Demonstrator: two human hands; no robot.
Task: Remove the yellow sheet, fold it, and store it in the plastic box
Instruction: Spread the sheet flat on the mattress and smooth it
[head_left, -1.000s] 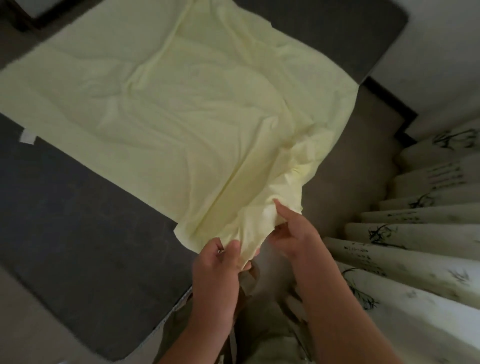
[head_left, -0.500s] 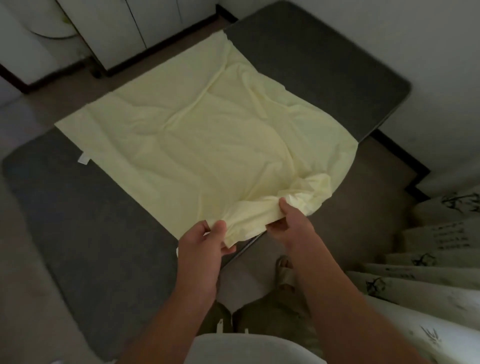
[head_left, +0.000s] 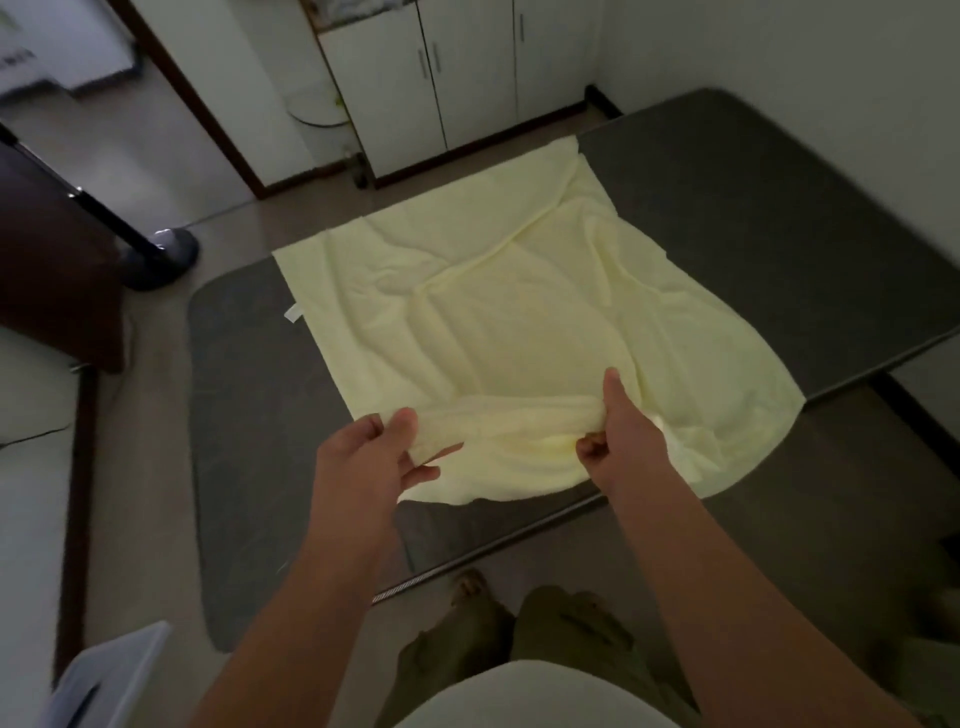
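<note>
Across the dark bed (head_left: 779, 218) lies the yellow sheet (head_left: 493, 312), its edge at the bed's near side raised by the left hand (head_left: 363, 467) and right hand (head_left: 623, 441), both sets of fingers (head_left: 615, 387) pinching cloth. Uneven pulling could bunch the fold or loosen a pinch.

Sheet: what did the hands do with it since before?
The left hand and right hand moved apart along the near edge of the sheet, stretching it between them. Both still pinch it; the rest stays spread on the dark surface.
</note>
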